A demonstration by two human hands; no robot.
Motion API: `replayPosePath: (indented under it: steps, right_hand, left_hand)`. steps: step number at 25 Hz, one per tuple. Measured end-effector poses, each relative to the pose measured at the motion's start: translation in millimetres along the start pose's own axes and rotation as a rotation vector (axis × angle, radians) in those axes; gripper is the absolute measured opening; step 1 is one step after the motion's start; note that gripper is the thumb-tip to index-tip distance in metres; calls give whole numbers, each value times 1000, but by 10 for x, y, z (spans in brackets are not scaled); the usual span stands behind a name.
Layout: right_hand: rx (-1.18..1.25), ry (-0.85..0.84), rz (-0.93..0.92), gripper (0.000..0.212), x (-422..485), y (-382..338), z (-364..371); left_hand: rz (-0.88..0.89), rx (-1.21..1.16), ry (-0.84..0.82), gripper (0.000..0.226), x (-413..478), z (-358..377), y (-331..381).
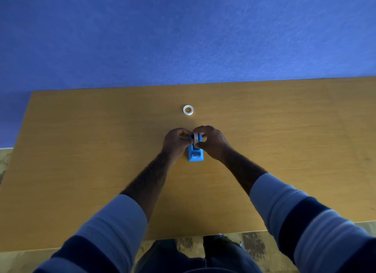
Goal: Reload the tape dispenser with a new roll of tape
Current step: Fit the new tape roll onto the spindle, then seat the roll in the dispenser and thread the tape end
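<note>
A small blue tape dispenser stands on the wooden table at the centre, its cutter end toward me. A tape roll stands on edge at the dispenser's far end, partly hidden by fingers. My right hand pinches this roll from the right. My left hand grips the dispenser's far left side, fingers curled against the roll. A white ring, another tape roll or a bare core, lies flat on the table beyond my hands.
The table's far edge meets a blue wall. Its near edge runs just above my lap, with patterned floor below. My forearms, in striped sleeves, reach across the table's middle.
</note>
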State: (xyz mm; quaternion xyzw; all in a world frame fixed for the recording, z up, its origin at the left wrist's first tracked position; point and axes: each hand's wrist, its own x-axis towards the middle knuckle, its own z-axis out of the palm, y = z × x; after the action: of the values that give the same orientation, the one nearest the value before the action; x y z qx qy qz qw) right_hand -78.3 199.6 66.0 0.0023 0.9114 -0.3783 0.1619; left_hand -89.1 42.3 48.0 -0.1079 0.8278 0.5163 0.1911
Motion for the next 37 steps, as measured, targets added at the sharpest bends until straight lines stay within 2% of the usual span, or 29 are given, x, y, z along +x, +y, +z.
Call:
replayPosePath:
  steps: [5, 12, 20, 25, 30, 37]
  right_hand:
    - [13, 11, 7, 27, -19, -29, 8]
    - [-10, 25, 19, 35, 28, 39, 66]
    - [-43, 25, -21, 44, -78, 142, 100]
    - [2, 40, -61, 42, -87, 139, 57]
    - [50, 67, -35, 30, 15, 77, 9]
    - [-78, 87, -10, 14, 109, 31, 58]
  left_hand:
    - [13, 47, 6, 27, 4, -2, 33]
    - [44, 64, 2, 24, 36, -35, 12]
    - [87, 51, -60, 45, -30, -93, -184]
    - [186, 181, -138, 57, 0, -76, -140]
    - [235, 230, -124, 52, 31, -55, -116]
    - [270, 268, -96, 48, 29, -10, -172]
